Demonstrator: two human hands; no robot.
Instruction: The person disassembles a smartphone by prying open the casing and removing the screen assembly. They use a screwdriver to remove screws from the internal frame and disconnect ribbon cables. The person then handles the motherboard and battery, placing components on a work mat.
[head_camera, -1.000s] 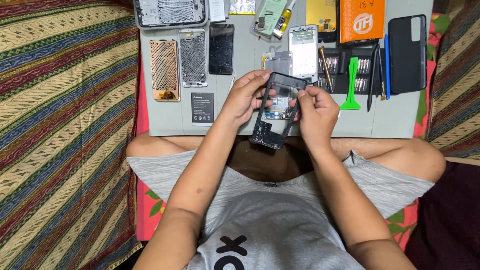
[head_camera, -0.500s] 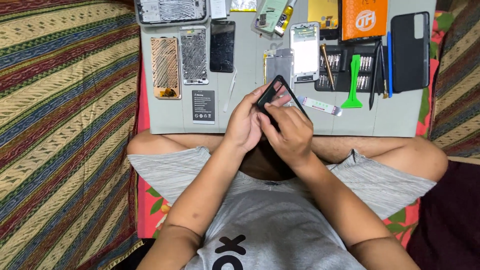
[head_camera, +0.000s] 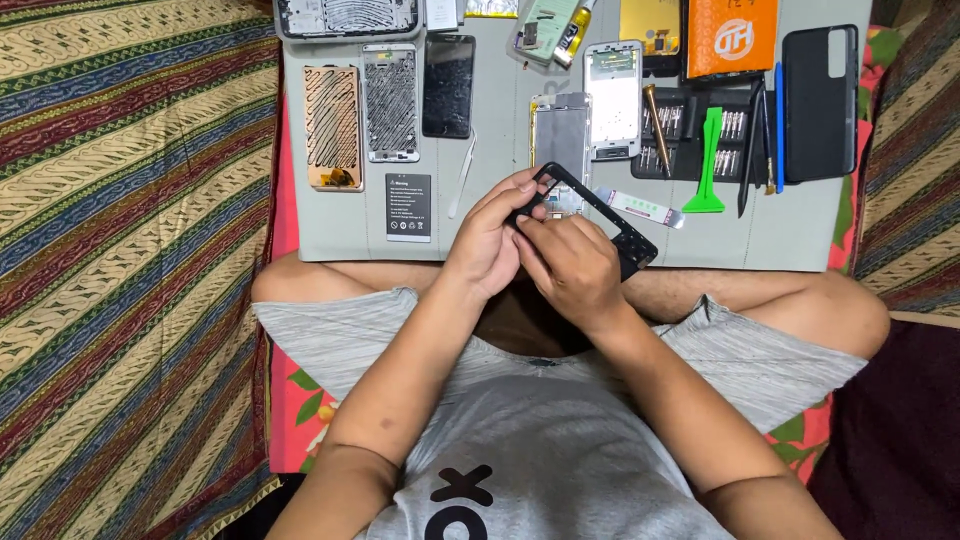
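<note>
Gripping one black phone frame (head_camera: 600, 215), two hands

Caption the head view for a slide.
Both hands, left hand and right hand, grip a black phone frame above a grey work mat.

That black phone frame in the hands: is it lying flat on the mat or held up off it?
Held up. Both the left hand and the right hand grip the black phone frame, tilted above the grey mat.

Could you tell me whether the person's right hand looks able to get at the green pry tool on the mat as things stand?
Probably yes: the green pry tool lies uncovered, but the right hand is occupied with the black phone frame.
</note>
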